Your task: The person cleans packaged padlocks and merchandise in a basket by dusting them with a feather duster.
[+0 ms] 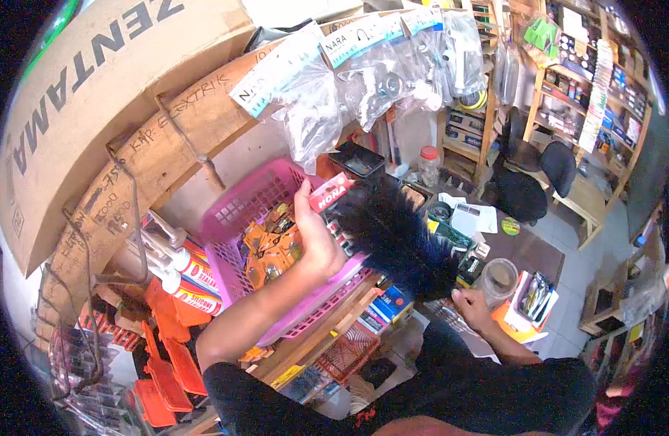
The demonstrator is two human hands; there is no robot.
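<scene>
My left hand (318, 243) is raised over a pink plastic basket (212, 236), its thumb against a small packet with a red "MONA" header card (331, 193). The lower part of that packet is partly hidden. A black feather duster (396, 229) spreads right beside it, its fluffy head slanting up and left. At the lower end of the duster my right hand (474, 309) is curled closed; the handle itself is hidden. Several orange-carded packets (270, 251) lie inside the basket.
Clear plastic packets (309, 120) hang from a wooden beam (193, 116) overhead, with a large cardboard box (116, 94) above. Silicone sealant tubes (193, 280) and orange bins (163, 378) stand left. A cluttered desk (538, 251) and black chair (523, 192) are at right.
</scene>
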